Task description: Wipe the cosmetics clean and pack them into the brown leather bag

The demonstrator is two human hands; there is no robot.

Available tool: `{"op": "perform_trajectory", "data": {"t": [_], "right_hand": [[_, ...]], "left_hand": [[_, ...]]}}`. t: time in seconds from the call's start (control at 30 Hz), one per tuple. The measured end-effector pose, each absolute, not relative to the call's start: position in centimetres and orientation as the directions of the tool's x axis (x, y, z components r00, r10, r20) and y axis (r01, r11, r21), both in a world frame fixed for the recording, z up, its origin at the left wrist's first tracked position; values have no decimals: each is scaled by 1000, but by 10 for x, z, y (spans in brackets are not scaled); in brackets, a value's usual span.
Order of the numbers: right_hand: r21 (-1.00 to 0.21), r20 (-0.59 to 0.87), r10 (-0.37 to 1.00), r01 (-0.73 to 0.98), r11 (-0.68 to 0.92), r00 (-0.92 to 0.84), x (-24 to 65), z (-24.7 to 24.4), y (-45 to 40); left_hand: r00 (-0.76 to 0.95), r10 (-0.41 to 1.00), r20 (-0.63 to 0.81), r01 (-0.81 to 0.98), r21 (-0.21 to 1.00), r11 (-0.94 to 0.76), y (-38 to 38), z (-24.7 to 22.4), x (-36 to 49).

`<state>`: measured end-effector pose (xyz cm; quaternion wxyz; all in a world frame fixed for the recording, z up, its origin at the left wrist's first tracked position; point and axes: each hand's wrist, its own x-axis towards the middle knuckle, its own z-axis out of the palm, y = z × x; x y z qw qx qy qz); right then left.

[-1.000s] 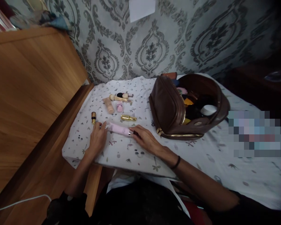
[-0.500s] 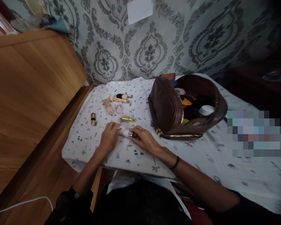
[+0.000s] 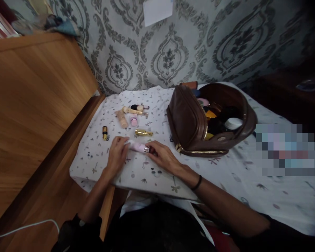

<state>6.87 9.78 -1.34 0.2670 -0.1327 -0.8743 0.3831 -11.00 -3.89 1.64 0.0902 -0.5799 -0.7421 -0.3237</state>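
A pale pink tube point(image 3: 138, 146) with a silver and dark cap lies across the space between my hands, low over the cloth. My right hand point(image 3: 160, 156) grips its capped end. At the tube's whitish far end is my left hand point(image 3: 118, 154), its fingers bent together; what they pinch, if anything, is too small to make out. Just beyond the tube lies a gold tube point(image 3: 144, 132). A black and gold lipstick point(image 3: 105, 133) stands to the left. Farther back are a beige tube point(image 3: 121, 119), a small pink item point(image 3: 133, 120) and a brush point(image 3: 135, 111).
An open brown bag point(image 3: 187, 119) full of cosmetics sits on the right of the patterned cloth point(image 3: 94, 154). Behind it is an orange-brown item point(image 3: 189, 85). A wooden cabinet point(image 3: 39, 91) borders the left side, and a blurred patch lies far right.
My left hand has moved left, and more of the pale pink tube now shows. My right hand stays at the capped end.
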Motion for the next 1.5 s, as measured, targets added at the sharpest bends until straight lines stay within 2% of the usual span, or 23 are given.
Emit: {"op": "perform_trajectory", "data": {"t": [0.1, 0.17, 0.23, 0.33, 0.5, 0.63, 0.73, 0.8, 0.9, 0.97, 1.07, 1.2, 1.27, 1.43, 1.5], "right_hand": [[-740, 378, 438, 18, 672, -816, 68, -14, 98], [-739, 379, 442, 22, 674, -813, 68, -14, 98], [-745, 367, 447, 30, 666, -816, 69, -14, 99], [-751, 349, 452, 44, 659, -821, 69, -13, 99], [-738, 359, 435, 35, 674, -826, 70, -14, 99], [-731, 377, 439, 29, 682, -816, 69, -15, 99], [-747, 385, 467, 29, 664, -796, 69, -14, 98], [-770, 385, 497, 26, 637, -778, 68, -12, 97], [-819, 371, 542, 9, 573, -754, 67, -11, 96], [-861, 346, 571, -10, 509, -744, 67, -11, 97], [-935, 238, 598, -14, 354, -765, 66, -11, 99], [-990, 75, 612, 13, 138, -787, 66, -7, 102], [-998, 16, 615, 21, 53, -788, 66, -3, 102], [-991, -83, 602, 4, -131, -794, 66, 5, 97], [-976, -101, 582, -33, -214, -807, 66, 7, 94]], "left_hand": [[-130, 858, 497, 961, 277, -15, -38, 15, -76], [-63, 877, 476, 979, 201, -39, -37, 12, -65], [-75, 885, 459, 987, 161, 0, -36, 10, -68], [-188, 879, 437, 980, 144, 138, -40, 8, -94], [-378, 825, 419, 926, 172, 337, -57, 3, -143], [-400, 782, 477, 914, 273, 301, -64, 4, -152], [-353, 754, 553, 928, 306, 210, -60, 11, -132], [-234, 767, 598, 962, 258, 92, -54, 15, -109], [3, 812, 583, 991, 105, -79, -47, 19, -73], [70, 836, 545, 996, 7, -89, -43, 17, -60], [20, 839, 544, 998, -64, 18, -43, 12, -67], [-167, 816, 553, 978, -14, 209, -50, 5, -106], [-238, 787, 569, 965, 49, 256, -55, 4, -124], [-452, 653, 608, 888, 379, 261, -54, 6, -142], [-510, 587, 628, 853, 461, 247, -48, 7, -140]]}}
